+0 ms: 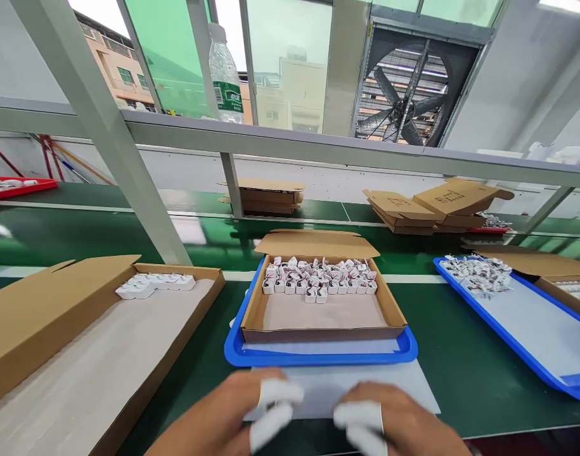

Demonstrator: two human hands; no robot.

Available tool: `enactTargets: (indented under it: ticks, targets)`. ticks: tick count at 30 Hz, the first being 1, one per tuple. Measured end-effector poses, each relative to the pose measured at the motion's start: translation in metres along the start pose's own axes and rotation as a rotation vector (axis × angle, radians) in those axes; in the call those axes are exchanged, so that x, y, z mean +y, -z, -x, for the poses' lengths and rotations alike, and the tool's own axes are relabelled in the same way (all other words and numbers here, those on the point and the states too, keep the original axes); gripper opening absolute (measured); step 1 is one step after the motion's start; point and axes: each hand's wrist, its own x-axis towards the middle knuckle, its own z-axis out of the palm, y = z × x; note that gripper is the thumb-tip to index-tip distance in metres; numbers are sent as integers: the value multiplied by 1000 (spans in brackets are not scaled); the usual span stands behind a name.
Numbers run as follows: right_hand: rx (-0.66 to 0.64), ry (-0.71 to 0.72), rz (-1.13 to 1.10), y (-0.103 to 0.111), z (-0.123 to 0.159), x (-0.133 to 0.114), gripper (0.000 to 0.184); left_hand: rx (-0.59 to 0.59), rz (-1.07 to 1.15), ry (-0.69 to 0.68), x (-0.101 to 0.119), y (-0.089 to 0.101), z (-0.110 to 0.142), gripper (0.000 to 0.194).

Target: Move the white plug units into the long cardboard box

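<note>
Head view: left hand (244, 405) and right hand (389, 415), blurred, whether open or gripping unclear, at white paper (406, 383), near the blue tray (318, 360) bearing a cardboard box (322, 334).

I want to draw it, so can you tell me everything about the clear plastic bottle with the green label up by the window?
The clear plastic bottle with the green label stands upright on a long grey ledge, and no hand touches it. Its whitish top is narrow, and its see-through body looks ridged. The label wraps its lower part, with white writing and a striped patch like a barcode. I see no waterline, but can't be sure it's empty.
</note>
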Motion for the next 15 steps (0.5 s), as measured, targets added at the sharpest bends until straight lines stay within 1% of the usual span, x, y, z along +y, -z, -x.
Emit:
enactTargets:
  ticks: [1,2,3,5,7,9,11,15]
  targets:
    - [-9,-51,5,8,-13,10,38,39,-80,-13,-10,0,-10,28]
    - [-6,-76,69,16,-28,22,38,90,-170,-26,-21,1,-24,31]
    - [-31,-122,183,22,-45,34,40,140,-269,-20,-33,1,-41,32]
    - [-194,-232,436,30,-81,59,41,200,-469,32,-56,1,-72,33]
    - [-247,-238,496,30,-113,82,35,205,-591,102,-75,-1,-93,31]
    - [-284,-228,523,24,-137,101,31,189,-624,136,-89,-5,-99,28]
    - [-322,-209,536,15,-152,116,28,173,-615,137,-96,-9,-98,26]
    - [-380,-166,537,2,-163,130,24,150,-566,122,-102,-14,-92,27]
